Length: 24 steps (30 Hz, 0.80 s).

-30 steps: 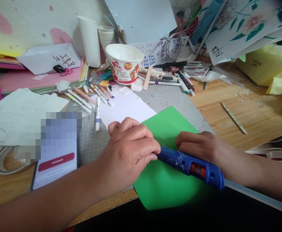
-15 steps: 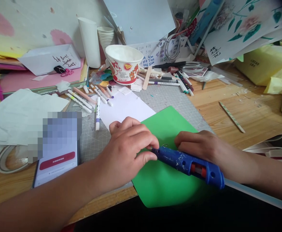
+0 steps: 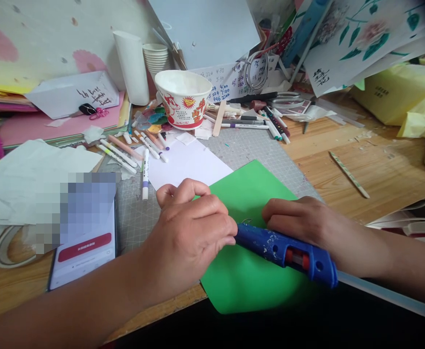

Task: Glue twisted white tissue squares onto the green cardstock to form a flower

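A blue glue gun [image 3: 270, 245] with worn white scratches lies slantwise over a sheet of green paper [image 3: 249, 286]. A long translucent glue stick [image 3: 383, 295] runs out of its rear end. My right hand [image 3: 303, 215] is closed round the gun's far side, where the handle is hidden. At the nozzle end, my left hand [image 3: 198, 232] has its thumb and index finger pinched together. They cover the gun's tip, and whatever is between them cannot be seen. Under the green sheet's upper left is white paper [image 3: 190, 162].
A grey cutting mat [image 3: 136, 218] lies on the wooden table. A paper bowl [image 3: 183, 104] and several markers [image 3: 145, 174] stand or lie behind my hands. To the left are a phone [image 3: 83, 261] and a tape roll [image 3: 3, 249]; a thin patterned stick [image 3: 349, 174] lies right.
My left thumb and index finger have closed together over the glue gun's tip, where a gap showed before. The right hand and glue gun have hardly moved; the view has shifted slightly.
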### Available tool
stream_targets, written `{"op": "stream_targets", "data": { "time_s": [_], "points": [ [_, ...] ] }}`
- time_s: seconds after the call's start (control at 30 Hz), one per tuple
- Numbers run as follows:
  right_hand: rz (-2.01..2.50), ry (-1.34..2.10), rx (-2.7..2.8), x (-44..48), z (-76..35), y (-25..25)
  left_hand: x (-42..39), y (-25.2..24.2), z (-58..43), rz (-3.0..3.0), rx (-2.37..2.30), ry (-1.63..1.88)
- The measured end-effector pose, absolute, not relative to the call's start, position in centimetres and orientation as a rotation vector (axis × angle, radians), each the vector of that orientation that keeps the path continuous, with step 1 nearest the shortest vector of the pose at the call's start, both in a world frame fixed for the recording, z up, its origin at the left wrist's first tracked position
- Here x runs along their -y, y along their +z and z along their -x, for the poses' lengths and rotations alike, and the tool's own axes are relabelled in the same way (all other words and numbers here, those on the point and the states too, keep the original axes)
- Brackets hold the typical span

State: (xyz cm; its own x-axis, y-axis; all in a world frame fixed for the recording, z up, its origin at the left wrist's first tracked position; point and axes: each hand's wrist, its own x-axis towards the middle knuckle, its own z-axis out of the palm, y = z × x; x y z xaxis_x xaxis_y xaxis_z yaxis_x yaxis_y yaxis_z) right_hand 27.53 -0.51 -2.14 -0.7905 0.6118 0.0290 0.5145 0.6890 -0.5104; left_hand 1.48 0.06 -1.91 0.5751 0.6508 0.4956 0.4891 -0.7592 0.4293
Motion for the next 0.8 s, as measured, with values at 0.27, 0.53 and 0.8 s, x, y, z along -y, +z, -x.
{"op": "stream_targets", "data": {
  "time_s": [0.27,0.53,0.8],
  "points": [
    [0.93,0.759,2.68,0.35,-27.51,-2.01,0.04,-2.07,-1.36,-2.481,-0.987,0.905],
    [0.919,0.746,2.711,0.33,-27.43,-2.08,-0.09,-1.91,-1.33,-2.462,-0.95,0.845],
    [0.94,0.737,2.702,0.51,-27.5,-1.97,-0.92,-1.53,-1.44,-2.343,-1.03,0.706]
  ]
}}
